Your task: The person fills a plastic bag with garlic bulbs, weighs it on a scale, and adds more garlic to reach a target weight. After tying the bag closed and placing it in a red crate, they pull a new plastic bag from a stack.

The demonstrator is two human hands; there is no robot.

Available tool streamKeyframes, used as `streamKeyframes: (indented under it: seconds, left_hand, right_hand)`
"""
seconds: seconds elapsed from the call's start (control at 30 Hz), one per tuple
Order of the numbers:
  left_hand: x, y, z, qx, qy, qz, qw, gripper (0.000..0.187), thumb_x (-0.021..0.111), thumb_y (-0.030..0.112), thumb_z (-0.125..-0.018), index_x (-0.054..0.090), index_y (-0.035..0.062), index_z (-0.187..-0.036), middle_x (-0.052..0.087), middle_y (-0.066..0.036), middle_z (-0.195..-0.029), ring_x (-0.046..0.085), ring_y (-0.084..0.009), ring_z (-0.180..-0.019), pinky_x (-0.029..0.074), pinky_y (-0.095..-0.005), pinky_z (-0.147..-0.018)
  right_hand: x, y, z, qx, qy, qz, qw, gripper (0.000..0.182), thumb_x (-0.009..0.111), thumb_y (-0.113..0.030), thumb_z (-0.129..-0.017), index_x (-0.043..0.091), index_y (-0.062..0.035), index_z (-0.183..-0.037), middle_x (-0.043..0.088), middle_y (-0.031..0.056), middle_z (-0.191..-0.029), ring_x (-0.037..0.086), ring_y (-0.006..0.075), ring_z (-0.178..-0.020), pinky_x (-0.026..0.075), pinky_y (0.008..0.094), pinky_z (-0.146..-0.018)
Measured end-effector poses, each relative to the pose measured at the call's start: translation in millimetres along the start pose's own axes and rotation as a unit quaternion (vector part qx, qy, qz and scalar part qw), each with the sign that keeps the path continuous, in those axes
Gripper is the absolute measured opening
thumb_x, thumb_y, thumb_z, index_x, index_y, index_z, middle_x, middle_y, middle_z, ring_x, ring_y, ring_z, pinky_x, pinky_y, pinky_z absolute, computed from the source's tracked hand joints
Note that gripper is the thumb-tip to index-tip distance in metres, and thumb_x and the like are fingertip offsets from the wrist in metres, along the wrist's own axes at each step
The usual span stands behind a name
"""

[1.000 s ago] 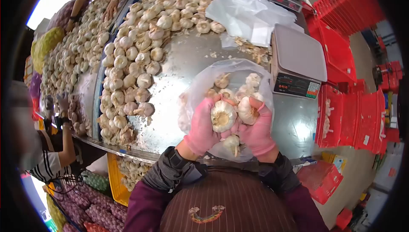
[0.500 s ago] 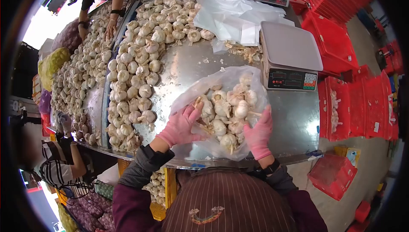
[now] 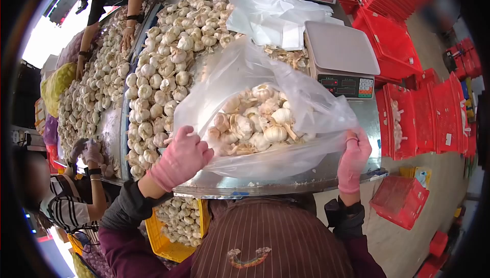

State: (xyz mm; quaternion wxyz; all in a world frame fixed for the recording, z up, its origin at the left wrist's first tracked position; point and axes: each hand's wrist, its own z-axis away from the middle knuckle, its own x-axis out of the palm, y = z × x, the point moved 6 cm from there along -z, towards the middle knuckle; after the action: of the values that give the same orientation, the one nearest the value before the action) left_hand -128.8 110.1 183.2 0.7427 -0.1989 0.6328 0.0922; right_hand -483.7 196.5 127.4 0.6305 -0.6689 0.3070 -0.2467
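The steel table [image 3: 224,74] carries a long heap of loose garlic [image 3: 168,68] on the left and a scale [image 3: 343,56] on the right, with red crates [image 3: 408,119] beyond its edge. At the near edge, between the two, a clear bag [image 3: 265,109] of garlic bulbs [image 3: 255,119] is held up in both gloved hands. The left hand [image 3: 179,158] is clenched around the bag's left rim, fingers curled into a fist on the film. The right hand [image 3: 354,158] grips the right rim, fingers pinched shut on the plastic.

The bag's long axis runs left to right across the person's front, from one hand to the other. Its mouth seems to point up and away toward the far side of the table, though the film billows there and I cannot be sure. The load sags in the middle.

To do this well, I judge both grips should stay level and the rim taut, so the bulbs settle to the bottom. Thin film can tear on the dry stems, so lifting should be gentle, without jerks.
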Motion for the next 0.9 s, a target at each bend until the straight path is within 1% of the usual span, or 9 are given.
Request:
streamKeyframes:
  seconds: [0.23, 0.27, 0.3, 0.43, 0.53, 0.57, 0.6, 0.7, 0.9]
  left_hand:
    - [35.2, -46.4, 32.9, -0.069, -0.132, -0.031, 0.988, 0.005, 0.058, 0.013, -0.076, 0.062, 0.014, -0.077, 0.061, -0.001, -0.072, 0.06, -0.0178, -0.077, 0.04, -0.0369, -0.09]
    - [25.4, -56.8, 36.5, -0.076, -0.107, -0.01, 0.991, 0.007, 0.057, 0.013, -0.076, 0.063, 0.0145, -0.079, 0.061, -0.001, -0.073, 0.061, -0.0178, -0.076, 0.04, -0.036, -0.089]
    - [14.4, -62.0, 37.1, -0.066, -0.103, -0.015, 0.992, 0.007, 0.057, 0.013, -0.076, 0.063, 0.0145, -0.079, 0.061, -0.001, -0.073, 0.061, -0.0178, -0.076, 0.04, -0.036, -0.089]
    - [-53.9, -70.6, 35.9, -0.139, 0.041, -0.057, 0.988, 0.014, 0.058, 0.003, -0.073, 0.065, 0.0088, -0.084, 0.063, -0.004, -0.073, 0.061, -0.0215, -0.074, 0.043, -0.0378, -0.087]
    - [-115.5, -96.5, 43.2, -0.338, 0.245, 0.251, 0.873, 0.014, 0.057, -0.004, -0.083, 0.064, 0.0001, -0.094, 0.066, -0.004, -0.081, 0.06, -0.0098, -0.075, 0.044, -0.0225, -0.065]
    - [-126.1, -99.1, 38.5, -0.364, 0.323, 0.344, 0.803, 0.01, 0.061, -0.002, -0.086, 0.064, -0.0017, -0.095, 0.059, 0.003, -0.073, 0.05, -0.0023, -0.068, 0.035, -0.0163, -0.058]
    - [-144.7, -98.8, 27.6, -0.375, 0.32, 0.34, 0.801, 0.008, 0.061, -0.001, -0.086, 0.064, -0.0014, -0.094, 0.056, 0.005, -0.071, 0.046, -0.0014, -0.065, 0.032, -0.0164, -0.056]
    - [-201.7, -106.6, -5.4, -0.388, 0.341, 0.331, 0.79, 0.005, 0.064, 0.003, -0.087, 0.066, 0.0031, -0.091, 0.049, 0.008, -0.066, 0.038, -0.0003, -0.059, 0.026, -0.0173, -0.053]
    - [-294.8, -185.3, -44.6, -0.302, 0.414, 0.331, 0.792, 0.027, 0.05, 0.009, -0.094, 0.063, 0.002, -0.117, 0.057, 0.003, -0.09, 0.046, -0.0012, -0.072, 0.034, -0.0154, -0.06]
  right_hand:
    - [30.2, 38.3, 0.9, 0.164, -0.064, -0.243, 0.954, 0.033, 0.054, -0.006, -0.087, 0.052, -0.0013, -0.119, 0.064, 0.0066, -0.095, 0.061, 0.0176, -0.08, 0.05, 0.0284, -0.072]
    - [50.2, -9.5, 0.2, 0.004, -0.182, 0.07, 0.981, 0.029, 0.054, -0.007, -0.086, 0.055, -0.003, -0.114, 0.064, 0.0094, -0.096, 0.061, 0.0225, -0.08, 0.05, 0.0304, -0.071]
    - [72.2, -33.3, 3.5, -0.148, -0.274, 0.378, 0.872, 0.025, 0.055, -0.008, -0.085, 0.057, -0.0048, -0.109, 0.063, 0.0123, -0.097, 0.062, 0.0274, -0.08, 0.05, 0.0324, -0.071]
    - [79.6, -54.2, -47.5, -0.294, -0.163, 0.439, 0.833, 0.022, 0.059, -0.01, -0.081, 0.06, -0.0059, -0.102, 0.062, 0.0158, -0.09, 0.059, 0.0345, -0.076, 0.049, 0.0369, -0.07]
    - [83.8, -107.7, -83.4, -0.379, -0.067, 0.201, 0.901, 0.014, 0.051, -0.011, -0.082, 0.058, 0.0005, -0.083, 0.054, 0.0085, -0.07, 0.056, 0.0264, -0.067, 0.046, 0.04, -0.069]
    - [87.6, -98.0, -104.4, -0.066, -0.2, -0.051, 0.976, 0.012, 0.049, -0.011, -0.08, 0.055, -0.0002, -0.079, 0.05, 0.0063, -0.066, 0.051, 0.0237, -0.061, 0.045, 0.0396, -0.069]
    - [98.0, -94.5, -103.5, 0.246, -0.305, -0.3, 0.869, 0.012, 0.048, -0.012, -0.078, 0.051, -0.0008, -0.074, 0.047, 0.004, -0.061, 0.047, 0.0211, -0.055, 0.044, 0.0391, -0.069]
    - [69.6, -146.7, -146.8, 0.344, -0.392, -0.389, 0.759, 0.009, 0.045, -0.012, -0.076, 0.046, -0.0038, -0.073, 0.04, 0.0017, -0.057, 0.037, 0.0165, -0.049, 0.043, 0.0366, -0.069]
    - [37.5, -261.8, -254.1, 0.236, -0.365, -0.295, 0.851, 0.014, 0.053, -0.014, -0.084, 0.051, -0.0009, -0.088, 0.046, 0.001, -0.06, 0.044, 0.0137, -0.049, 0.047, 0.0393, -0.066]
